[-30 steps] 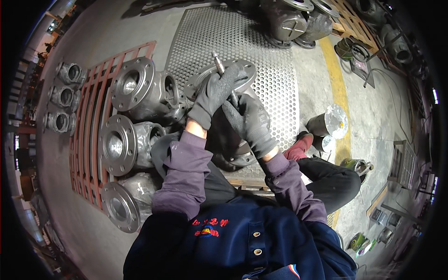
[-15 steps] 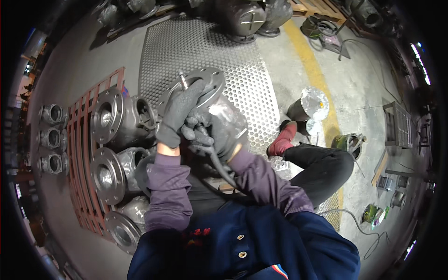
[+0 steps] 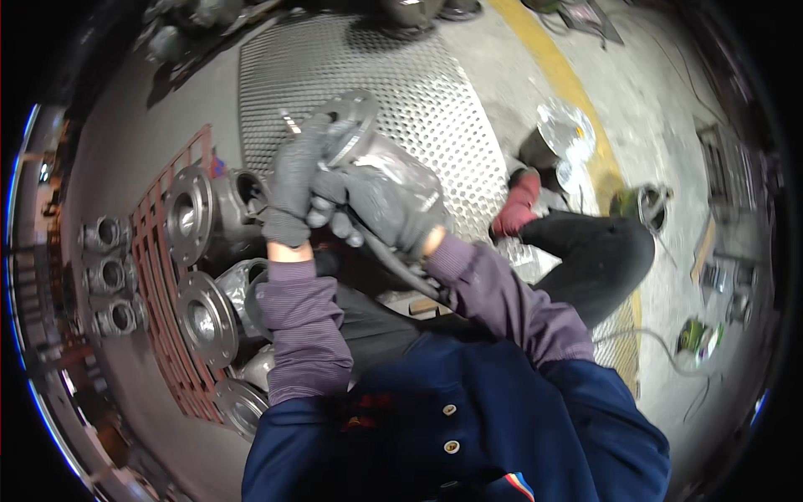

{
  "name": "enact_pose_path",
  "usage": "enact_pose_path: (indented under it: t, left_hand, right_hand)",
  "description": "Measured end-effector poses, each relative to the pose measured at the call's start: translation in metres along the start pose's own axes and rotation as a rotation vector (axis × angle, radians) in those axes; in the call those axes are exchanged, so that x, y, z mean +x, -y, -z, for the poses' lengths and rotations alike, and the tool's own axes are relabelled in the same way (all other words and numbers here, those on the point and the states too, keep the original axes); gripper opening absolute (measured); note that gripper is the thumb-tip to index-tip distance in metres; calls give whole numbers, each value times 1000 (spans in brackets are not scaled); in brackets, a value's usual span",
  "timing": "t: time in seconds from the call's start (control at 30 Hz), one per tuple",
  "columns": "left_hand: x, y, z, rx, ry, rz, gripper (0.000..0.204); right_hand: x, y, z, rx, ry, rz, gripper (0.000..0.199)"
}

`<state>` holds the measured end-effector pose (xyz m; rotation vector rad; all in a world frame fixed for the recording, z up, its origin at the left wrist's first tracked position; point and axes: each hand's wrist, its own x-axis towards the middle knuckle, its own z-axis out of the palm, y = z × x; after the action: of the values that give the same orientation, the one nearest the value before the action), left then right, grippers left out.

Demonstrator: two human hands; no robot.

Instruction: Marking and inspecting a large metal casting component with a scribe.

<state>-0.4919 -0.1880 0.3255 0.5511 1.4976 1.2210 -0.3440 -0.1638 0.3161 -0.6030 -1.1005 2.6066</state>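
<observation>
Both of my hands wear grey gloves and are together in front of me. My left hand (image 3: pixel 293 184) is closed around a slim tool, seemingly a die grinder, whose shiny tip (image 3: pixel 290 122) sticks out beyond the fingers. Most of its body is hidden by the gloves. My right hand (image 3: pixel 376 209) is curled beside the left, at the tool's rear, where a dark hose (image 3: pixel 389 261) runs down towards my lap. Just beyond the hands a grey flanged metal valve body (image 3: pixel 400 171) lies tilted, its bolt-holed flange (image 3: pixel 361 117) beside my left fingers.
Several flanged valve bodies (image 3: pixel 191 216) stand left by a red slatted rack (image 3: pixel 159 293), with smaller fittings (image 3: pixel 106 274) beyond. A perforated metal plate (image 3: pixel 452 100) covers the floor ahead. A foil-topped can (image 3: pixel 544 146) stands right of my red shoe (image 3: pixel 519 203).
My hands and the tool have shifted left, and the tip now shows at the flange's left side. The whole view has tilted slightly. The flange appears narrower than before.
</observation>
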Motion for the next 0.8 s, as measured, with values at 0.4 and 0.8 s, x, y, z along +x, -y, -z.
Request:
enact_pose_path:
  t: [0.4, 0.8]
  left_hand:
    - [13, 16, -6, 980, -193, -490, 58]
    - [-5, 24, -18, 1199, -337, -381, 61]
  right_hand:
    - [-73, -5, 73, -123, -456, 225, 27]
    - [-106, -95, 105, 437, -436, -69, 44]
